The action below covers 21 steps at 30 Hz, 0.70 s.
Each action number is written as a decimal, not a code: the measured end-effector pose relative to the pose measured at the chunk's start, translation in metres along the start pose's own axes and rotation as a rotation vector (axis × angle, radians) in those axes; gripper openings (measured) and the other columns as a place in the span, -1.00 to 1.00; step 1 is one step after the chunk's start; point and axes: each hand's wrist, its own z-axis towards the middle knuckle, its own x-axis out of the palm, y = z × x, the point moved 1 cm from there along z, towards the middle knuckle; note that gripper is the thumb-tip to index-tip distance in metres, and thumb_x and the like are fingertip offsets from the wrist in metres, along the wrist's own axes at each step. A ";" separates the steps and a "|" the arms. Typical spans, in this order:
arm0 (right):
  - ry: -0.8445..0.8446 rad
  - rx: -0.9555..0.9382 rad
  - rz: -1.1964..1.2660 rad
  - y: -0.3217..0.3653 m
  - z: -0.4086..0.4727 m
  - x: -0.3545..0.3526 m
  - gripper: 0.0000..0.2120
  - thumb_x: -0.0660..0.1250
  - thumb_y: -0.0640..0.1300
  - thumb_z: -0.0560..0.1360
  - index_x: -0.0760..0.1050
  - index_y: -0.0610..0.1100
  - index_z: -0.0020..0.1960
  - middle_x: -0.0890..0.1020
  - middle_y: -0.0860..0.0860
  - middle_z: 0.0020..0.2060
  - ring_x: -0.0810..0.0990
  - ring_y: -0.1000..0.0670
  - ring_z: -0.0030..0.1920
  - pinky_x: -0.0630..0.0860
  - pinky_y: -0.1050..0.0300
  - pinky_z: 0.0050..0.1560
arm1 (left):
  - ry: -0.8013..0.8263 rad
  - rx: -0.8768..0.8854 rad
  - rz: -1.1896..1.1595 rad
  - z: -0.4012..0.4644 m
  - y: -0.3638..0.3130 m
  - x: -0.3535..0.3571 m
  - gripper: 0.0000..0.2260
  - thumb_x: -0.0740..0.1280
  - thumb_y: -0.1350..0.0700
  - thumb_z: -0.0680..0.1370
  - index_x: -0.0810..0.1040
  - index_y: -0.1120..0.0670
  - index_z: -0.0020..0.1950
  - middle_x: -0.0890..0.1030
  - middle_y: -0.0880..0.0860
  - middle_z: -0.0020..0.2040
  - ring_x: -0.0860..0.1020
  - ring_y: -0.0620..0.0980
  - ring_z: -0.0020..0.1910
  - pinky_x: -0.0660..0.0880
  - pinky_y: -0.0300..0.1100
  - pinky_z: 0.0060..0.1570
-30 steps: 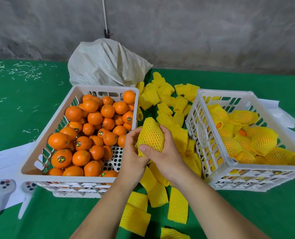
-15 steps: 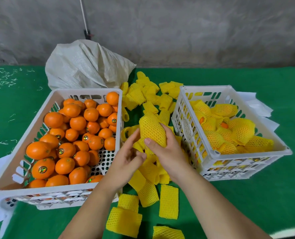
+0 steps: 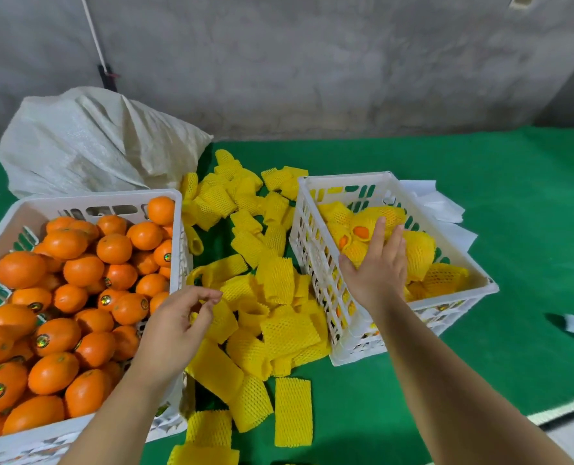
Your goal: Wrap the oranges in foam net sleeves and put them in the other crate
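Wrapping of one orange is finished: a second ago both hands held a sleeved orange over the loose sleeves, and now the right hand [image 3: 378,263] is inside the right crate [image 3: 352,330], its fingers [image 3: 379,229] spread and nearly straight over the wrapped oranges [image 3: 420,250]. Whether they are pressing the latest one down or have already let go, I cannot tell; nothing is curled round it. By my reading that orange is delivered and a new cycle begins. The left hand [image 3: 178,327] has parted from the right and hovers with fingers [image 3: 208,298] loosely curled, holding nothing, just above the pile of foam net sleeves [image 3: 279,317] on the green table [image 3: 480,196]. Bare oranges [image 3: 77,297] fill the left crate [image 3: 175,209], just to the left of those fingers, within easy reach. Sleeves lie directly under and beyond them.
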 end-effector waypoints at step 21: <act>0.390 -0.269 0.376 0.081 -0.053 0.080 -0.69 0.34 0.03 0.64 0.38 0.13 0.34 0.59 0.11 -0.06 0.51 0.19 -0.33 0.40 0.21 -0.39 | 0.076 -0.349 0.488 0.049 0.077 -0.071 -0.53 0.35 0.09 0.67 0.39 0.04 0.59 0.47 0.11 0.50 0.45 0.19 0.45 0.40 0.14 0.44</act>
